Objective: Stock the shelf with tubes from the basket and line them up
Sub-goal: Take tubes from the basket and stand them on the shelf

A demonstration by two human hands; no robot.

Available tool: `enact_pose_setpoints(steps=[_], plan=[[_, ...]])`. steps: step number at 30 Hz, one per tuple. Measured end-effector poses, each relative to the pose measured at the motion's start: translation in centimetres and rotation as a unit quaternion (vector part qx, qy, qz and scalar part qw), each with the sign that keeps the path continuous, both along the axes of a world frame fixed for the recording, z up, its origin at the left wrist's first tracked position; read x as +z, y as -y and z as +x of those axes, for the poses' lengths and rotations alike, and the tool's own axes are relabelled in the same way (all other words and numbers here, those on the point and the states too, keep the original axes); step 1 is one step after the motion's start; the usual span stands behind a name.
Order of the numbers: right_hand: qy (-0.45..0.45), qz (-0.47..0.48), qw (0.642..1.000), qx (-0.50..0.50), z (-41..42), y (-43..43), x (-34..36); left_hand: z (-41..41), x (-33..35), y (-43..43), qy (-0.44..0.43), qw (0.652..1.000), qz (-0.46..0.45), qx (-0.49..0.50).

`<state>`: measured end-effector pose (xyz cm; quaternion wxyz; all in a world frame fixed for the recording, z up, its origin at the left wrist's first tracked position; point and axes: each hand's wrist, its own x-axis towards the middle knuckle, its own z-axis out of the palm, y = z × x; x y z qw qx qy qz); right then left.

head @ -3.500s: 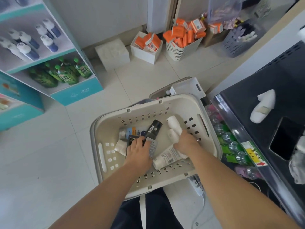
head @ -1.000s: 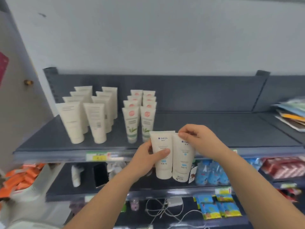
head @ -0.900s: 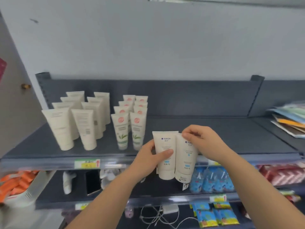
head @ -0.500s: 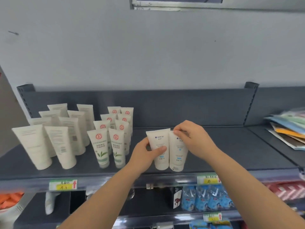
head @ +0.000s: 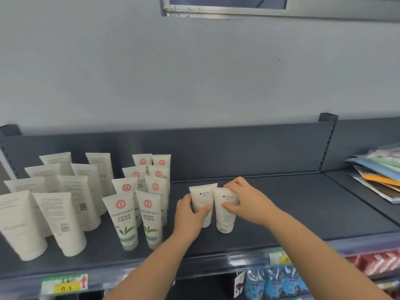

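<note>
The left hand [head: 188,215] grips the left white tube [head: 202,200] and the right hand [head: 244,200] grips the right white tube [head: 225,215]; both tubes stand cap-down, side by side on the dark shelf [head: 281,208]. Farther left stand green-leaf tubes [head: 138,198], then plain white tubes [head: 60,204]

A stack of flat coloured packets [head: 381,174] lies well to the right of the hands, blue pouches [head: 275,282] and red packs [head: 376,264] sit below them, a yellow price tag [head: 65,284] hangs lower left, and a window frame [head: 259,9] runs overhead.
</note>
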<state>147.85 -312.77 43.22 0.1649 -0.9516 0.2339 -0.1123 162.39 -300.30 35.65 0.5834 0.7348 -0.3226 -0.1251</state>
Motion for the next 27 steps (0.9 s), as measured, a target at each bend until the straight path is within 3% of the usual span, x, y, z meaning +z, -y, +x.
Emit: enact_pose_setpoints(steps=[13, 27], plan=[[0.084, 0.014, 0.99, -0.11, 6.0, 4.5, -2.3, 2.5, -0.3, 6.8, -0.051, 0.99, -0.025, 0.132], [0.093, 0.057, 0.993, -0.04, 12.0, 9.4, -2.5, 6.5, 0.6, 10.2, -0.004, 0.977, 0.036, 0.212]])
